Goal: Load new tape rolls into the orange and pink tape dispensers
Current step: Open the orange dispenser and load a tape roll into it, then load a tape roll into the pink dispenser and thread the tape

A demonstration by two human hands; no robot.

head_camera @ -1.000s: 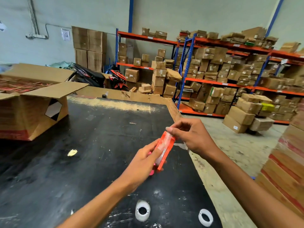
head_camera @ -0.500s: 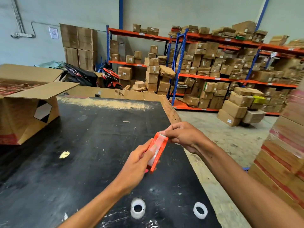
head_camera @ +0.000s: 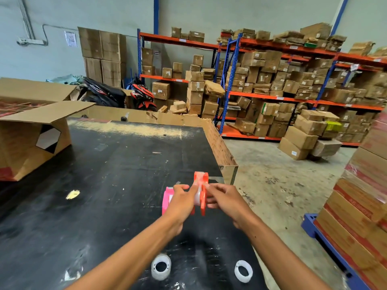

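Note:
An orange tape dispenser (head_camera: 201,181) with a clear tape roll inside sits low over the black table (head_camera: 104,185). Both hands hold it. My left hand (head_camera: 181,198) grips its left side and my right hand (head_camera: 222,197) pinches its right side. Just left of it stands a pink tape dispenser (head_camera: 167,200), partly hidden by my left hand. Two white rings lie at the table's near edge: a thick one (head_camera: 160,266) and a thinner one (head_camera: 243,271). The picture is motion-blurred.
An open cardboard box (head_camera: 31,143) stands at the table's left. A cardboard wall (head_camera: 219,147) lines the table's far and right edges. Stacked cartons on a blue pallet (head_camera: 356,206) rise at the right. Shelving full of boxes (head_camera: 272,80) fills the back.
The orange dispenser has come down from mid-air to the table beside the pink one. My right hand has shifted from its tape end to its right side. The view has tilted.

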